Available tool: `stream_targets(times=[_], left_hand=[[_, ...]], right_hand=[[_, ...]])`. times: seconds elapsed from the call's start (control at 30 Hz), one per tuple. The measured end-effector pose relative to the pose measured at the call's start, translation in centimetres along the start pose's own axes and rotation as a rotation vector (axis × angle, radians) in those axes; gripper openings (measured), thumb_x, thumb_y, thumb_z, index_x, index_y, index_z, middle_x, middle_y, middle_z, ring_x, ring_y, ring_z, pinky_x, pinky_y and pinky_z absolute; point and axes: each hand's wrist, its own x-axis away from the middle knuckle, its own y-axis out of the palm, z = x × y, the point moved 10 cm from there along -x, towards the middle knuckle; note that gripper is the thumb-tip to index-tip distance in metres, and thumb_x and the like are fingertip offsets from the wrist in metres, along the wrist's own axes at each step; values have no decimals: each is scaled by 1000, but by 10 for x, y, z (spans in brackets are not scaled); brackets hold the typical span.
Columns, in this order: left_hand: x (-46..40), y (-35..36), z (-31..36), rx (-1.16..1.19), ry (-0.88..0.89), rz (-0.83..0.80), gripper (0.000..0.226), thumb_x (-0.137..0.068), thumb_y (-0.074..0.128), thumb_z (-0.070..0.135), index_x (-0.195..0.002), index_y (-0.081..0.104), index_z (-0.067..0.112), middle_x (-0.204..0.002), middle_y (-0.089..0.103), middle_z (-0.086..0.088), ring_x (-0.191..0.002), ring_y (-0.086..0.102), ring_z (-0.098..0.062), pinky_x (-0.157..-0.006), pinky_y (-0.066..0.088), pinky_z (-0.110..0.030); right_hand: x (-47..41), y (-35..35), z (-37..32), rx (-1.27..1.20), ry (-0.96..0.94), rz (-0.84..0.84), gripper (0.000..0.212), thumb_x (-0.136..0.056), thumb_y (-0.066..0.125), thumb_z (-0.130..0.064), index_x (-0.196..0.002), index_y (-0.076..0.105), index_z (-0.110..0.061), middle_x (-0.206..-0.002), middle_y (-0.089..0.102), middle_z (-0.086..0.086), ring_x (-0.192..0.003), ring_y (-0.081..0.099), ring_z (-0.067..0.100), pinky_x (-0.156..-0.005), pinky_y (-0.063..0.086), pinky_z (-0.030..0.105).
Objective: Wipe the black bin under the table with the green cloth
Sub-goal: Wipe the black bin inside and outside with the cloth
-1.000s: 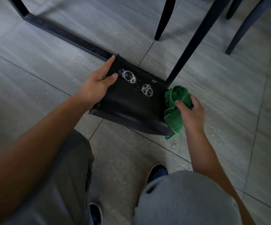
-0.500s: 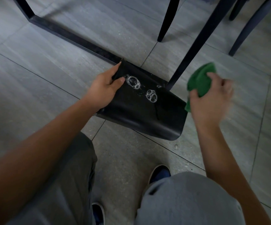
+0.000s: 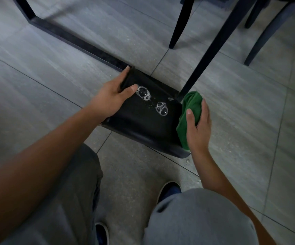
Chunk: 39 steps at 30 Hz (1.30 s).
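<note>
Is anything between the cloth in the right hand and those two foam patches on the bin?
Nothing visible. The green cloth in the right hand sits at the black bin's right edge; bare bin surface runs to the foam patches. The left hand grips the opposite edge.

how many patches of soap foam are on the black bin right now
2 clear ones. One foam patch lies beside the left hand's thumb; the second foam patch sits nearer the green cloth. The bin's hidden sides may hold more.
</note>
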Motion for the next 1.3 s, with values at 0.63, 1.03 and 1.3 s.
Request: stream_targets(times=[0.63, 1.03, 1.3], left_hand=[[7, 11, 18, -19, 136, 18, 53, -109, 36, 39, -159, 30, 23, -153, 49, -12, -140, 48, -21, -118, 38, -41], [4, -6, -4, -64, 42, 59, 60, -105, 51, 30, -160, 27, 28, -131, 59, 5, -95, 61, 7, -73, 49, -4], [5, 3, 3, 9, 63, 119, 49, -110, 36, 35, -158, 33, 23, -139, 53, 8, -116, 55, 2, -88, 41, 4]], right_hand=[[-7, 64, -135, -30, -370, -200, 65, -104, 46, -51, -162, 30, -25, -169, 33, 6, -155, 31, 22, -124, 32, 49], [-19, 34, -37, 166, -177, -87, 59, -97, 40, -53, -151, 46, -28, -153, 52, 5, -134, 51, 31, -108, 47, 54], [-6, 25, -40, 98, -101, -4, 62, -96, 42, -51, -152, 47, -26, -161, 43, 5, -145, 42, 30, -117, 39, 55]])
